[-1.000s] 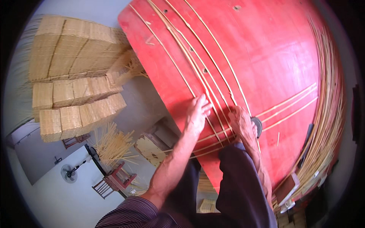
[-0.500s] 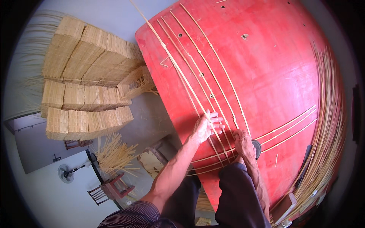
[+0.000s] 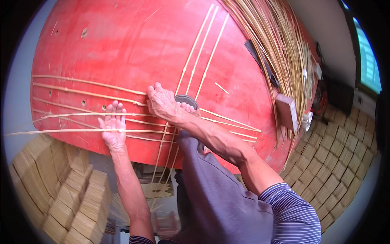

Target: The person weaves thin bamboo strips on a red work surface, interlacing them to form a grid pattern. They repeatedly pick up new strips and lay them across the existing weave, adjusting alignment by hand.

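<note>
Thin pale bamboo strips lie crossed on a curved red board. My left hand is palm up with fingers stretched out, under two lengthwise strips that pass across its palm and fingers. My right hand is closed at the end of an upper strip, near where the two groups cross; its fingertips are partly hidden. Just right of it, bare toes in dark footwear rest on the board, beside the crossing strips, partly behind my right forearm.
A long bundle of loose strips lies along the board's right side, with a dark flat bar and a reddish block. Stacked woven pale bundles stand lower left; more stacks are at right. My trousered leg fills the lower middle.
The view has turned sharply, so the board's long strips now run sideways. My left hand has turned palm up and spread its fingers under the strips; my right hand stays near the crossing.
</note>
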Demonstrator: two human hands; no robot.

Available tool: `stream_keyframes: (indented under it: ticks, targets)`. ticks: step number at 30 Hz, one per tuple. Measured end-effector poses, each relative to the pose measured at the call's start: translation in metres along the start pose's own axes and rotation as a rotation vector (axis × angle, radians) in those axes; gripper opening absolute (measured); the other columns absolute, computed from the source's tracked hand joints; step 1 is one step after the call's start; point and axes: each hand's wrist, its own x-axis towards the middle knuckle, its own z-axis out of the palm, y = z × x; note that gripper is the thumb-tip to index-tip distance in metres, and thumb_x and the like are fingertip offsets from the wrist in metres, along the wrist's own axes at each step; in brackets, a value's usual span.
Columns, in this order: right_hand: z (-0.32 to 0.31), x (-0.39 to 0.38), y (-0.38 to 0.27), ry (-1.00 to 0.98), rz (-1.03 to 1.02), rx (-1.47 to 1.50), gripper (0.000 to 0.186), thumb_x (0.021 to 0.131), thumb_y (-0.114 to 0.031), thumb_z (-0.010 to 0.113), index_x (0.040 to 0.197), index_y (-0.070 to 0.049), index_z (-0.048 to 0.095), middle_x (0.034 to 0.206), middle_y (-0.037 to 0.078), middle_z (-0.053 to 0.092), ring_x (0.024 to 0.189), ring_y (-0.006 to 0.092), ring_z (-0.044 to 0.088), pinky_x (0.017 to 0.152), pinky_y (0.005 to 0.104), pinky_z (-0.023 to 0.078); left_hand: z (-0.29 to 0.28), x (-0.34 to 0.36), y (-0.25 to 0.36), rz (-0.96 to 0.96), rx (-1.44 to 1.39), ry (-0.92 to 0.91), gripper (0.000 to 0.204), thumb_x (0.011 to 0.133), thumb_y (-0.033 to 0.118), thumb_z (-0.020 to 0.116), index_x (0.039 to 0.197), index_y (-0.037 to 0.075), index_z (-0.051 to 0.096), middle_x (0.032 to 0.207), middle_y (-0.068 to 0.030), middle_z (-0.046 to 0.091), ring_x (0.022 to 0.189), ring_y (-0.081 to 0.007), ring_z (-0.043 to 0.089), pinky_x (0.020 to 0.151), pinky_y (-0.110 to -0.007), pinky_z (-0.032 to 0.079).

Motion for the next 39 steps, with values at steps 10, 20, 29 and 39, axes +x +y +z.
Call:
stream_keyframes:
  ticks: [10,20,29,39]
  targets:
    - [0.013,0.002,-0.005,0.011,0.256,0.085,0.018,0.075,-0.011,0.064,0.085,0.003,0.068,0.098,0.026,0.06,0.087,0.0412,0.066,0.07,0.0541,0.053,0.007,0.031,0.033,-0.369,0.096,0.12,0.089,0.094,0.051,0.06,0.157,0.003,0.017,0.161,-0.0218,0.022,0.136,-0.0409,0.043,0.106,-0.053,0.046]
    - [0.023,-0.002,0.014,0.249,0.109,0.101,0.015,0.076,-0.005,0.061,0.09,0.001,0.061,0.087,0.026,0.059,0.073,0.0421,0.062,0.061,0.0528,0.051,0.02,0.041,0.027,-0.356,0.134,0.009,0.065,0.102,0.042,0.05,0.154,0.009,0.029,0.157,-0.0175,0.033,0.142,-0.0399,0.035,0.111,-0.054,0.041]
    - [-0.201,-0.109,0.215,0.508,0.195,-0.456,0.012,0.087,-0.013,0.06,0.079,-0.006,0.053,0.076,0.017,0.055,0.07,0.0398,0.054,0.062,0.0498,0.043,0.021,0.044,0.026,-0.318,0.085,-0.016,0.064,0.106,0.051,0.025,0.152,0.007,0.035,0.154,-0.021,0.039,0.139,-0.0407,0.04,0.105,-0.053,0.045]
    - [-0.266,-0.094,0.295,0.061,0.608,-0.967,0.021,0.087,-0.022,0.055,0.086,-0.009,0.072,0.085,0.018,0.071,0.08,0.0377,0.071,0.067,0.0501,0.056,0.025,0.046,0.026,-0.314,0.075,-0.004,0.06,0.106,0.048,0.031,0.15,0.006,0.038,0.152,-0.0214,0.041,0.138,-0.0409,0.042,0.105,-0.055,0.047]
